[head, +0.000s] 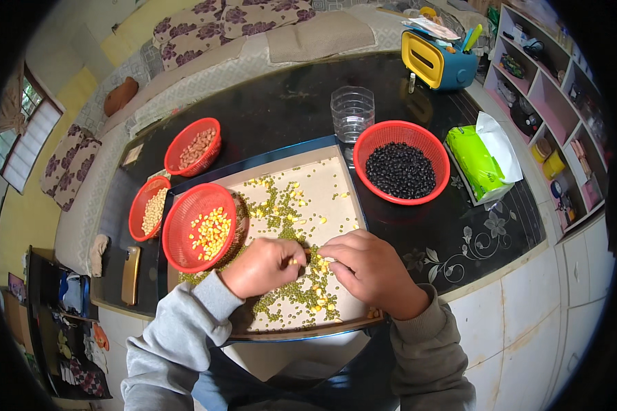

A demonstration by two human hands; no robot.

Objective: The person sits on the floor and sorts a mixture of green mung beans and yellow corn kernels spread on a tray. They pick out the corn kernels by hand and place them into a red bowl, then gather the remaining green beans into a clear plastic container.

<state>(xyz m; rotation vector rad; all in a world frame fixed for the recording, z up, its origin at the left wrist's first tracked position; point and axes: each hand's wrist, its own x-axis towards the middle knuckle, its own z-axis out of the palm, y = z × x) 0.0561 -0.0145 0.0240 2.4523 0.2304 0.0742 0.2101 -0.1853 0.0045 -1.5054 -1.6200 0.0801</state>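
Mung beans [288, 293] and yellow corn kernels [320, 293] lie mixed in a shallow cardboard tray [339, 169]. Over the middle of them is my left hand [267, 264], its fingers curled, with a pale yellow kernel seeming to show between thumb and fingers. My right hand [373, 267] reaches in from the right, fingertips down at the mixed grains, close to the left fingers; whether it holds a kernel is hidden. A red plastic basket [172, 231] with corn kernels [212, 234] stands over the tray's left side, beside my left hand.
Red baskets of peanuts [198, 149], pale beans [155, 210] and black beans [400, 169] stand around the tray on a black table [288, 108]. A clear plastic container [352, 113] and tissue pack [478, 156] are at the right; a phone [130, 275] lies left.
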